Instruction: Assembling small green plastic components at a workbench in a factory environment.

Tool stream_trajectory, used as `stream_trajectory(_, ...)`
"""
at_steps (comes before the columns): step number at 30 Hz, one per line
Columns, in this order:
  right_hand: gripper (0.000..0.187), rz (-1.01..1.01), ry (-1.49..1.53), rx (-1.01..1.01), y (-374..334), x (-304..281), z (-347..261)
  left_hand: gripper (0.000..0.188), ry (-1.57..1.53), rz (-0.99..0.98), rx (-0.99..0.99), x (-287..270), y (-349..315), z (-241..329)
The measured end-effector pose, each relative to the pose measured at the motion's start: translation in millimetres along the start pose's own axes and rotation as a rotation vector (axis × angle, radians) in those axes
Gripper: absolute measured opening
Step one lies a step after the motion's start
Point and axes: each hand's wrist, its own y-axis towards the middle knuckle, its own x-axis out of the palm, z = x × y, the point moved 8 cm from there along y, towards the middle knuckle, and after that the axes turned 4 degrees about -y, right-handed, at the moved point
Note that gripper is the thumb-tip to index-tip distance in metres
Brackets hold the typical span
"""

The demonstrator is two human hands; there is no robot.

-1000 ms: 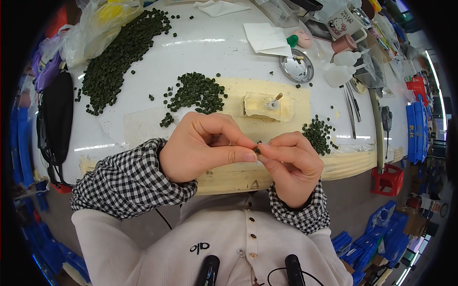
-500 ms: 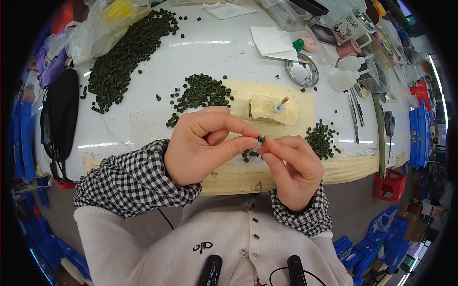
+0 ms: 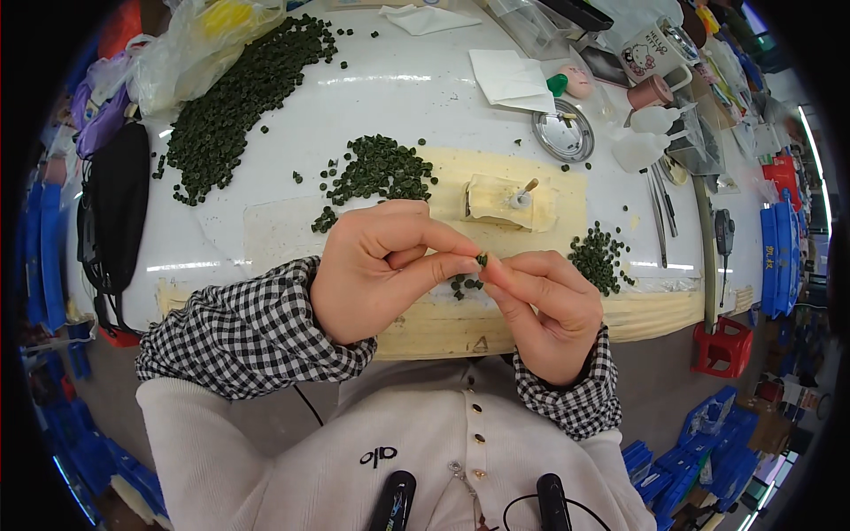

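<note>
Close to the table's front edge, my two hands meet at the fingertips. The thumb and forefinger of my left hand (image 3: pixel 376 270) pinch a small dark green piece (image 3: pixel 482 259), short and knob-like. Against its right side press the curled fingers of my right hand (image 3: pixel 556 310); what lies between that thumb and forefinger is too small to make out. A few more green pieces (image 3: pixel 459 285) sit on the table just below the fingertips. Beyond my hands is a block wrapped in yellowish tape (image 3: pixel 491 202) with a short upright pin (image 3: pixel 529 187).
Loose green pieces form a large heap (image 3: pixel 230 115) at the far left, a middle heap (image 3: pixel 379 170) and a smaller one (image 3: pixel 598 259) at right. A round metal dish (image 3: pixel 563 133), white squeeze bottles (image 3: pixel 642 150), tweezers (image 3: pixel 658 217) and a black bag (image 3: pixel 119 208) lie around.
My right fingertips have shifted slightly left, closer against the small green piece. My left hand keeps its pinch, and the heaps look the same.
</note>
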Motion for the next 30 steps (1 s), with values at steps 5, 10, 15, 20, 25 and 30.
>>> stream_trajectory(5,0.029,0.009,0.033,-0.014,-1.1,-2.2,0.6,0.014,-0.008,-0.022,0.007,1.3,1.4,2.2)
stream_trajectory(10,0.030,0.008,0.049,-0.005,-0.6,-2.3,2.0,0.014,-0.004,-0.028,0.008,-0.2,1.6,3.4)
stream_trajectory(15,0.027,0.047,0.056,-0.005,-0.9,-5.2,3.2,0.014,0.007,-0.043,0.011,0.7,1.2,4.7)
stream_trajectory(20,0.021,0.108,0.062,-0.013,1.2,-6.2,4.3,0.014,-0.010,-0.063,0.013,1.7,0.3,4.4)
stream_trajectory(25,0.019,0.122,0.039,-0.019,3.0,-6.7,2.3,0.014,-0.023,-0.069,0.015,3.0,0.0,4.7)
stream_trajectory(30,0.019,0.133,-0.008,-0.054,2.4,-7.1,-1.2,0.013,-0.012,-0.078,0.019,3.6,-0.3,5.0)
